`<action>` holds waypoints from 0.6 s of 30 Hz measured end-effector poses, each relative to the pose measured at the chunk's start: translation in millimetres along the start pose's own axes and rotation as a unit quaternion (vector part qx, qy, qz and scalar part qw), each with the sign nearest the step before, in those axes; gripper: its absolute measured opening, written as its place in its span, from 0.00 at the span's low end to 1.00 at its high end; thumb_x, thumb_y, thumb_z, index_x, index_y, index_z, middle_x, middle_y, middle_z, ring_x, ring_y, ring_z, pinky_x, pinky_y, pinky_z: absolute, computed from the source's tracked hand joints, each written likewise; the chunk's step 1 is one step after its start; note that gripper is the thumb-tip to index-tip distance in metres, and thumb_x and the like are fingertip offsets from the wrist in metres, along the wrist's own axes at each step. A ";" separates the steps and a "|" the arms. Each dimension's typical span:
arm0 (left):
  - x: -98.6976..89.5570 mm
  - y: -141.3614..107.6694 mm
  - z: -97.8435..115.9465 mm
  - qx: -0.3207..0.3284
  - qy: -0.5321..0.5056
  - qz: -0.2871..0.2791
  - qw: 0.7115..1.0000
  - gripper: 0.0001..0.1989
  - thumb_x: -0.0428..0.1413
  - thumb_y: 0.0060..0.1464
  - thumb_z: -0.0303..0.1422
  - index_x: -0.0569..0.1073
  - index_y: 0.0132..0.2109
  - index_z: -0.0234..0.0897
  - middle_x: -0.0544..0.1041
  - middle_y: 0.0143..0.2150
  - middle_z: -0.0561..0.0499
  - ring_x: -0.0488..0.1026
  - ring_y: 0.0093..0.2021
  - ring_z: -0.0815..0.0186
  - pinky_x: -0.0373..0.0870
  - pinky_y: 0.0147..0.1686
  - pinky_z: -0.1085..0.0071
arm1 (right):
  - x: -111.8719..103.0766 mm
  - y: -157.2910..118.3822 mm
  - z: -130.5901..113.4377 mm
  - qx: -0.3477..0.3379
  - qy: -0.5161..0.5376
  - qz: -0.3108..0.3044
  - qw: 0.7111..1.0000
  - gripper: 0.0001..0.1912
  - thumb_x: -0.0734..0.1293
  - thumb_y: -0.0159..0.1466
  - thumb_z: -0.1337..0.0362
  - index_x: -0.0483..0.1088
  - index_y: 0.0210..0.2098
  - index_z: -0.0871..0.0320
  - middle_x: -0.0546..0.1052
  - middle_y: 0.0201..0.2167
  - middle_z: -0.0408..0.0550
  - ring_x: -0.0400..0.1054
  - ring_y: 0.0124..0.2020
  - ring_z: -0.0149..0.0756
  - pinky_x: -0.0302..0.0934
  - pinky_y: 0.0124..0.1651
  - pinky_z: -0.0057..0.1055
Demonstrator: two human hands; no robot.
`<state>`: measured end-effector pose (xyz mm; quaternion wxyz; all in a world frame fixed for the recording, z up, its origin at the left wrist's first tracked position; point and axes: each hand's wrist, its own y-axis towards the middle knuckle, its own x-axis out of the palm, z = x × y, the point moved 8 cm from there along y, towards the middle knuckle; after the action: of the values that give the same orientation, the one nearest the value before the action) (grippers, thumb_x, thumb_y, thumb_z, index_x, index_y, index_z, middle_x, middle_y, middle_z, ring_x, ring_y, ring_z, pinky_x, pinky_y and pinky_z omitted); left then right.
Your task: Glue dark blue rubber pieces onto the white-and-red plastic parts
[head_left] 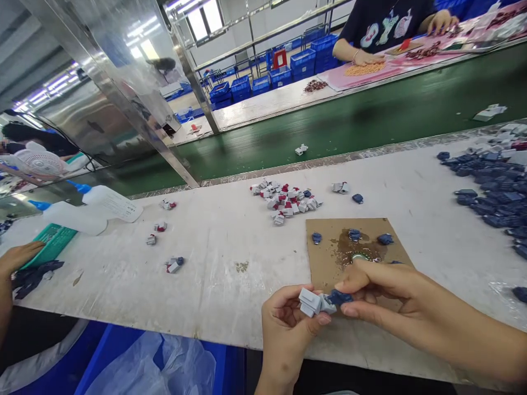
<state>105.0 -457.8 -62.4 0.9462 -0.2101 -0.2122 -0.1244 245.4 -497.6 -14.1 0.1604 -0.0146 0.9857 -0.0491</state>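
My left hand (284,329) pinches a light grey blocky plastic piece (309,303) between thumb and fingers, above the table's front edge. In my right hand (395,293), thumb and forefinger grip a small dark blue plastic piece (340,297), which meets the right end of the grey one. Whether the two are joined, I cannot tell. Behind my right hand lies a brown cardboard sheet (323,266) with a wet stain. Several dark blue pieces (354,235) rest on it, and a small round object (359,256) is partly hidden by my fingers.
A pile of grey and red pieces (288,200) lies behind the cardboard. Many dark blue pieces (494,189) spread at the right. White squeeze bottles (109,203) and a green basket (51,244), touched by another person's hand (18,258), are left. Beyond runs a green conveyor (255,151); a co-worker (382,27) sits opposite.
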 end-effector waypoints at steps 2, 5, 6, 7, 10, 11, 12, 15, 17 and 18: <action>0.0 -0.4 1.1 0.000 0.003 -0.010 1.000 0.17 0.73 0.27 0.24 0.84 0.31 0.41 0.83 0.28 0.52 0.75 0.24 0.72 0.73 0.28 0.79 | 0.5 0.3 -1.2 0.003 -0.004 -0.007 1.000 0.14 0.65 0.66 0.51 0.70 0.32 0.54 0.76 0.31 0.46 0.72 0.33 0.37 0.67 0.32 0.29; -0.7 0.4 2.0 0.004 0.015 -0.027 1.000 0.18 0.74 0.27 0.24 0.84 0.31 0.43 0.84 0.28 0.53 0.76 0.25 0.72 0.73 0.29 0.79 | 1.3 0.9 -3.6 0.004 -0.009 -0.017 1.000 0.14 0.65 0.66 0.52 0.69 0.31 0.55 0.76 0.30 0.45 0.72 0.30 0.36 0.65 0.30 0.29; -1.0 1.0 2.4 0.010 0.022 -0.036 0.999 0.18 0.74 0.29 0.24 0.84 0.32 0.44 0.84 0.29 0.53 0.76 0.26 0.72 0.73 0.29 0.80 | 1.2 1.2 -4.2 0.004 -0.013 -0.020 1.000 0.13 0.64 0.66 0.52 0.70 0.32 0.55 0.77 0.29 0.45 0.72 0.30 0.36 0.65 0.29 0.29; -0.7 1.8 3.2 0.020 0.034 -0.051 0.998 0.18 0.73 0.31 0.24 0.84 0.33 0.45 0.84 0.30 0.54 0.77 0.27 0.72 0.72 0.29 0.81 | 1.3 1.5 -4.8 0.004 -0.018 -0.024 1.000 0.13 0.64 0.66 0.52 0.70 0.32 0.55 0.77 0.29 0.45 0.72 0.29 0.36 0.64 0.29 0.29; 2.5 2.9 8.1 0.071 0.083 -0.108 0.988 0.20 0.71 0.36 0.22 0.84 0.37 0.49 0.85 0.33 0.55 0.79 0.31 0.73 0.71 0.30 0.85 | 3.2 2.4 -8.0 -0.008 -0.043 -0.050 0.998 0.11 0.63 0.67 0.55 0.71 0.33 0.54 0.77 0.30 0.45 0.72 0.29 0.35 0.63 0.28 0.28; 3.6 2.8 10.1 0.089 0.098 -0.124 0.983 0.21 0.71 0.37 0.21 0.83 0.38 0.49 0.85 0.34 0.56 0.79 0.32 0.73 0.71 0.31 0.85 | 4.2 2.7 -8.7 -0.011 -0.049 -0.059 0.997 0.10 0.63 0.67 0.56 0.70 0.34 0.54 0.76 0.29 0.44 0.71 0.29 0.35 0.62 0.28 0.28; 4.4 2.5 12.0 0.106 0.110 -0.136 0.979 0.21 0.70 0.37 0.20 0.83 0.38 0.50 0.85 0.34 0.57 0.79 0.32 0.74 0.71 0.32 0.86 | 5.2 3.1 -8.6 -0.012 -0.049 -0.067 0.996 0.10 0.63 0.67 0.57 0.70 0.33 0.54 0.76 0.28 0.44 0.70 0.28 0.34 0.62 0.27 0.28; 5.1 2.0 14.8 0.136 0.139 -0.148 0.970 0.23 0.70 0.37 0.18 0.83 0.38 0.50 0.85 0.34 0.58 0.79 0.32 0.75 0.72 0.33 0.86 | 9.8 3.6 -2.4 0.003 -0.037 -0.082 0.996 0.10 0.63 0.66 0.57 0.69 0.33 0.55 0.74 0.27 0.44 0.69 0.28 0.34 0.61 0.28 0.28; 4.8 1.8 13.3 0.142 0.149 -0.147 0.967 0.23 0.70 0.37 0.18 0.83 0.38 0.49 0.84 0.34 0.58 0.79 0.32 0.74 0.73 0.34 0.86 | 14.7 3.0 6.6 0.021 -0.023 -0.092 0.995 0.11 0.63 0.66 0.56 0.68 0.32 0.55 0.74 0.29 0.45 0.69 0.30 0.35 0.61 0.29 0.29; 3.9 1.8 11.5 0.141 0.150 -0.144 0.968 0.23 0.70 0.37 0.17 0.83 0.38 0.49 0.84 0.33 0.58 0.79 0.32 0.74 0.73 0.34 0.85 | 17.2 2.4 11.6 0.029 -0.013 -0.094 0.995 0.12 0.63 0.66 0.54 0.68 0.32 0.56 0.74 0.29 0.45 0.69 0.31 0.36 0.62 0.29 0.30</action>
<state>105.0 -451.5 -51.8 0.9594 -0.0211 -0.1109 -0.2583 232.8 -497.1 -30.7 0.1686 -0.1035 0.9759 -0.0925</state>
